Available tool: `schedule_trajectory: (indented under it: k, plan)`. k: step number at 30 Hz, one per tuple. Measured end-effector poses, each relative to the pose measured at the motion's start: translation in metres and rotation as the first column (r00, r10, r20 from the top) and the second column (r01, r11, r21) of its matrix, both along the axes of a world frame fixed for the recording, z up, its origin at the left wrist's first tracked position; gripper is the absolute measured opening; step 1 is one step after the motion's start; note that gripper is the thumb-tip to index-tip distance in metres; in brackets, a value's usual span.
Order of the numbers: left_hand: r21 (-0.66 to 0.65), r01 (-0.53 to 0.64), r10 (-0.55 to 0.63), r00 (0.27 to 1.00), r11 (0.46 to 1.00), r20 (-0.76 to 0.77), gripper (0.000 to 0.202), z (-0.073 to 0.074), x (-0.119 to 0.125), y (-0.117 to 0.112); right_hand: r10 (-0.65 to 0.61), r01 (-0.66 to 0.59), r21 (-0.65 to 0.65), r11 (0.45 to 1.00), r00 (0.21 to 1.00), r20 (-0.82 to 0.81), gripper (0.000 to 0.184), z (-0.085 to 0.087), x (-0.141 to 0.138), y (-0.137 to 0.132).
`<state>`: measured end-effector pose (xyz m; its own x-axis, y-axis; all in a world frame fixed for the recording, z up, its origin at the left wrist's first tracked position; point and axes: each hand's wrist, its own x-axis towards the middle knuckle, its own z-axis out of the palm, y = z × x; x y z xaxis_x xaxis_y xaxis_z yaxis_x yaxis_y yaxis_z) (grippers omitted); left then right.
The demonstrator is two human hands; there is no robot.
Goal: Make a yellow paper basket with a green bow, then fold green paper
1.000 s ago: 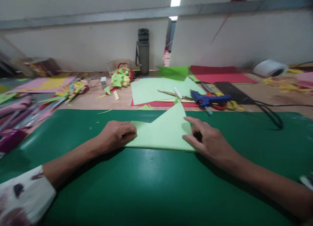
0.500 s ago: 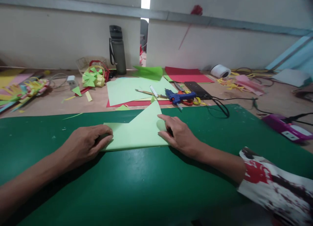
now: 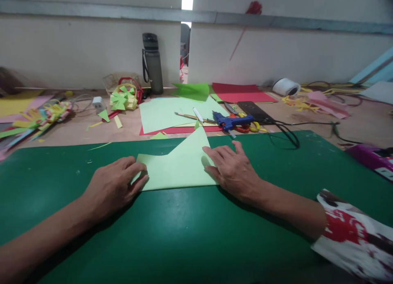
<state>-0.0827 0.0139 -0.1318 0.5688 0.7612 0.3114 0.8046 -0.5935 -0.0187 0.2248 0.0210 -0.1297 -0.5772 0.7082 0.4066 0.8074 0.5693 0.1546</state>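
Note:
A folded sheet of light green paper [image 3: 175,169] lies on the green mat, its straight folded edge toward me and a pointed corner rising at the far side. At its left end, my left hand [image 3: 118,183] is closed, thumb and fingers pinching the edge. My right hand [image 3: 235,167] grips the right end, thumb and index fingertips on the paper with a gap between them and the little finger raised. The undersides of the paper at both hands are hidden.
Beyond the green mat [image 3: 172,243] lie a blue glue gun [image 3: 231,121], scissors [image 3: 255,126], pencils and a white pen [image 3: 198,114] on paper sheets. A dark bottle [image 3: 152,67] stands by the wall. Cables and a purple power strip [image 3: 371,158] are at right.
The view has shifted slightly, so most things sit a little further right. My right hand's little finger has lifted away from the others. Both hands stay at the paper's ends.

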Motion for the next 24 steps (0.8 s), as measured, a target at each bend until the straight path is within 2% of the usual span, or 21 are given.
schedule_trajectory:
  k: [3,4,6,8,10,15,24]
  plan:
    - [0.145,-0.014,0.02,0.999,0.989,-0.044,0.025,0.004,0.004,-0.001,0.048,-0.058,0.144,0.988,0.996,0.072,0.033,0.005,0.0,0.0]
    - [0.2,0.001,0.013,0.998,0.98,-0.069,0.025,0.006,0.005,-0.001,0.103,-0.121,0.175,0.977,0.989,0.108,0.034,0.006,0.0,0.0]
    - [0.257,0.092,-0.056,0.988,0.962,-0.142,0.03,0.011,0.007,0.0,0.271,-0.303,0.158,0.94,0.943,0.195,0.04,0.011,0.0,0.001]
    - [0.213,0.234,-0.187,0.958,0.949,-0.219,0.04,0.015,0.009,0.002,0.432,-0.467,0.083,0.88,0.861,0.268,0.045,0.017,-0.001,0.003]
    - [0.109,0.328,-0.29,0.919,0.938,-0.267,0.047,0.019,0.011,0.004,0.517,-0.553,0.029,0.833,0.796,0.314,0.046,0.022,-0.002,0.004]
    - [-0.079,0.412,-0.415,0.856,0.908,-0.309,0.046,0.029,0.014,0.008,0.577,-0.599,-0.049,0.799,0.743,0.339,0.042,0.03,-0.006,0.006]
    - [-0.153,0.419,-0.446,0.841,0.895,-0.308,0.044,0.032,0.017,0.009,0.596,-0.59,-0.126,0.798,0.737,0.318,0.036,0.03,-0.008,0.008]
